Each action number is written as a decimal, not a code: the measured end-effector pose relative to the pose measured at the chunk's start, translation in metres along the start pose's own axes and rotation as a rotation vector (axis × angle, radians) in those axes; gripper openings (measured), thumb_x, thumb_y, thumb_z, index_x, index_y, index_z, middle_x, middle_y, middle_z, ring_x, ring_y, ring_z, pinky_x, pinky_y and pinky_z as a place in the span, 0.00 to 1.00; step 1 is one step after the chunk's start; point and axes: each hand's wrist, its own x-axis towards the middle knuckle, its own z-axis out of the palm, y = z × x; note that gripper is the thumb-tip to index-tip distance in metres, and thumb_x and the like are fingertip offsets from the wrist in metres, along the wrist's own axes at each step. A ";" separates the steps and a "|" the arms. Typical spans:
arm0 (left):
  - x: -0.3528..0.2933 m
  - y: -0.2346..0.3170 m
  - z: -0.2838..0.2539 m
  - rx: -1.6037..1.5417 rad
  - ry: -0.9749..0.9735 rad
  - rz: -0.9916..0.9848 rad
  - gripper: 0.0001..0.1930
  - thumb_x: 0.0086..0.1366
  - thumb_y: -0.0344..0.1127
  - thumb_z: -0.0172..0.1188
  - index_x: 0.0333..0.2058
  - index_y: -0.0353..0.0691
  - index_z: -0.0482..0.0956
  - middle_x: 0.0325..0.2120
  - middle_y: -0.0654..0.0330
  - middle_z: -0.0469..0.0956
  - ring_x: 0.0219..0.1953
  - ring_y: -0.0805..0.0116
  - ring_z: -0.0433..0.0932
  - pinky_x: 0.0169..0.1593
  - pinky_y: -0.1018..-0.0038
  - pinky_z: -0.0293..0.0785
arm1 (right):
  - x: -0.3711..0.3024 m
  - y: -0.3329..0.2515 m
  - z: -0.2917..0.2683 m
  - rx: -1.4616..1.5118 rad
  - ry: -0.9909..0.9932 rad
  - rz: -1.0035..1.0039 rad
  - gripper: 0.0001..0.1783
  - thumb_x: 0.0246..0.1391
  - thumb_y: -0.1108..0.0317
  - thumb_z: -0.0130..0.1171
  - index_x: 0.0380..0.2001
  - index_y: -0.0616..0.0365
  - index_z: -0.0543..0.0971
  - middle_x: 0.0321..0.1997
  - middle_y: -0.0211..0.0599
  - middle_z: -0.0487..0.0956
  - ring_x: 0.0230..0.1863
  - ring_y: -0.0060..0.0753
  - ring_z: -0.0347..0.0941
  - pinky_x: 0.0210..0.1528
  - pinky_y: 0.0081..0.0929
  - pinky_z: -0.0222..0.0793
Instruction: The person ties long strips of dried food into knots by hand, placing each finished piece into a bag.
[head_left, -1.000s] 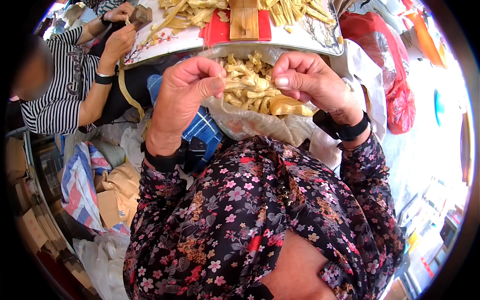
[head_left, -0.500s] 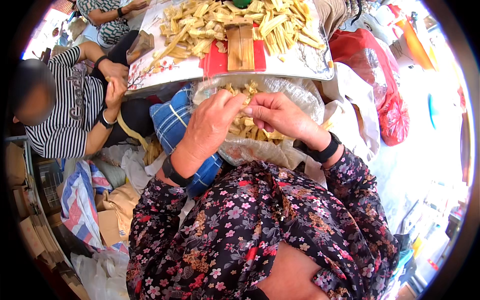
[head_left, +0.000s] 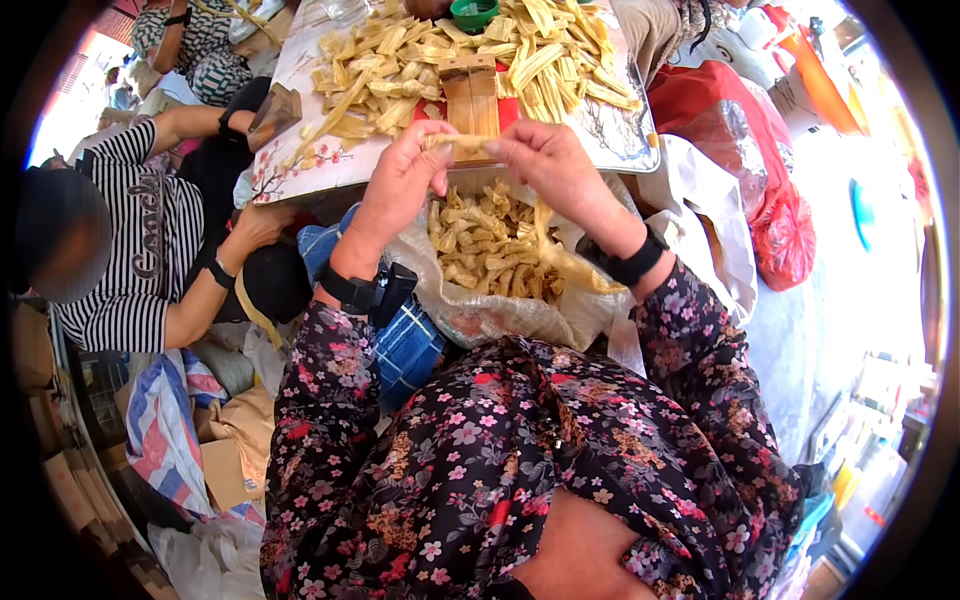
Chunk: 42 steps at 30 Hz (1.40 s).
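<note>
Between my two hands a yellow strip, which looks like bean curd skin [head_left: 466, 145], is stretched level over the table's near edge. My left hand [head_left: 400, 185] pinches one end between thumb and fingers. At the other end my right hand [head_left: 555, 168] grips it, and a loose tail hangs below that hand. Beneath my hands a whitish woven sack [head_left: 478, 325] gapes, holding many small knotted yellow pieces [head_left: 480, 245]. A wooden block [head_left: 470, 98] lies just beyond my hands on a red pad [head_left: 508, 110].
Loose yellow strips [head_left: 545, 55] are heaped on the white table [head_left: 285, 165], beside a green bowl [head_left: 474, 14]. At left sits a person in a striped shirt [head_left: 140, 220], one hand near the table. Red bags [head_left: 720, 140] stand at right; a blue plaid cloth [head_left: 408, 340] is by my left arm.
Both hands have moved forward and up, from over the sack to the table edge, with the strip now pulled out between them. The seated person's hands have lowered.
</note>
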 end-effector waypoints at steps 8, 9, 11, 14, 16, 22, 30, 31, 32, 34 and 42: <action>0.033 -0.013 -0.007 -0.052 0.086 -0.171 0.08 0.71 0.36 0.52 0.43 0.39 0.74 0.22 0.72 0.65 0.23 0.84 0.62 0.28 0.83 0.63 | 0.042 0.035 -0.010 -0.050 0.097 -0.005 0.17 0.55 0.60 0.63 0.23 0.64 0.79 0.13 0.27 0.69 0.18 0.17 0.60 0.21 0.24 0.58; 0.036 -0.017 -0.007 -0.014 0.100 -0.162 0.08 0.71 0.36 0.52 0.43 0.38 0.74 0.22 0.72 0.65 0.23 0.84 0.63 0.29 0.83 0.63 | 0.045 0.035 -0.009 -0.048 0.105 -0.001 0.17 0.55 0.59 0.63 0.23 0.64 0.79 0.13 0.27 0.68 0.18 0.18 0.60 0.21 0.24 0.58; 0.043 -0.019 -0.005 0.042 0.150 -0.142 0.10 0.70 0.37 0.53 0.41 0.37 0.75 0.23 0.70 0.68 0.24 0.81 0.65 0.30 0.80 0.65 | 0.051 0.033 -0.010 -0.071 0.131 -0.036 0.17 0.54 0.59 0.63 0.23 0.65 0.79 0.13 0.28 0.68 0.18 0.17 0.59 0.21 0.24 0.57; 0.052 -0.021 0.000 0.182 0.206 -0.123 0.11 0.67 0.39 0.55 0.40 0.36 0.77 0.23 0.63 0.74 0.26 0.73 0.72 0.32 0.74 0.68 | 0.056 0.043 -0.010 -0.137 0.130 -0.069 0.18 0.55 0.58 0.60 0.25 0.65 0.79 0.15 0.34 0.72 0.18 0.26 0.65 0.23 0.29 0.62; 0.049 -0.019 0.005 0.307 0.224 -0.116 0.12 0.66 0.40 0.56 0.39 0.36 0.78 0.25 0.58 0.77 0.28 0.67 0.75 0.34 0.71 0.70 | 0.052 0.048 -0.005 -0.351 0.135 -0.066 0.18 0.57 0.57 0.57 0.26 0.63 0.80 0.19 0.42 0.76 0.22 0.38 0.72 0.27 0.36 0.67; -0.002 -0.005 0.015 0.622 0.200 0.016 0.14 0.65 0.41 0.56 0.40 0.36 0.79 0.29 0.49 0.80 0.34 0.51 0.79 0.40 0.66 0.73 | 0.011 0.029 -0.015 -0.628 0.180 -0.013 0.15 0.56 0.56 0.55 0.29 0.56 0.81 0.27 0.47 0.80 0.33 0.54 0.77 0.35 0.45 0.71; -0.067 0.007 0.062 -0.887 -0.066 -0.510 0.19 0.73 0.47 0.47 0.50 0.38 0.75 0.44 0.57 0.79 0.46 0.63 0.78 0.51 0.67 0.74 | -0.056 0.005 0.031 -0.217 0.101 -0.637 0.11 0.50 0.72 0.63 0.38 0.59 0.80 0.32 0.43 0.79 0.34 0.46 0.76 0.37 0.36 0.73; -0.067 0.005 0.064 -1.074 -0.073 -0.541 0.19 0.73 0.46 0.45 0.52 0.39 0.74 0.45 0.58 0.79 0.48 0.62 0.78 0.53 0.65 0.74 | -0.064 0.007 0.035 -0.211 0.060 -0.648 0.11 0.51 0.72 0.63 0.39 0.59 0.80 0.32 0.42 0.79 0.35 0.45 0.76 0.38 0.35 0.73; -0.067 0.008 0.059 -1.113 0.000 -0.566 0.18 0.73 0.45 0.47 0.51 0.37 0.74 0.44 0.57 0.79 0.47 0.65 0.78 0.50 0.69 0.74 | -0.071 0.010 0.039 -0.201 0.028 -0.644 0.11 0.51 0.72 0.63 0.40 0.59 0.80 0.33 0.41 0.78 0.35 0.44 0.75 0.38 0.35 0.73; -0.063 0.005 0.052 -1.090 0.038 -0.531 0.17 0.72 0.41 0.49 0.51 0.35 0.74 0.44 0.56 0.79 0.46 0.63 0.78 0.50 0.69 0.75 | -0.079 0.012 0.041 -0.195 -0.010 -0.669 0.11 0.53 0.74 0.63 0.41 0.60 0.79 0.34 0.40 0.78 0.35 0.41 0.75 0.38 0.31 0.73; -0.063 0.016 0.061 -0.891 -0.056 -0.482 0.09 0.69 0.36 0.50 0.43 0.41 0.76 0.36 0.67 0.76 0.38 0.75 0.74 0.41 0.73 0.72 | -0.054 0.005 0.029 -0.150 0.060 -0.365 0.11 0.64 0.61 0.52 0.36 0.56 0.76 0.26 0.41 0.76 0.26 0.42 0.74 0.29 0.35 0.70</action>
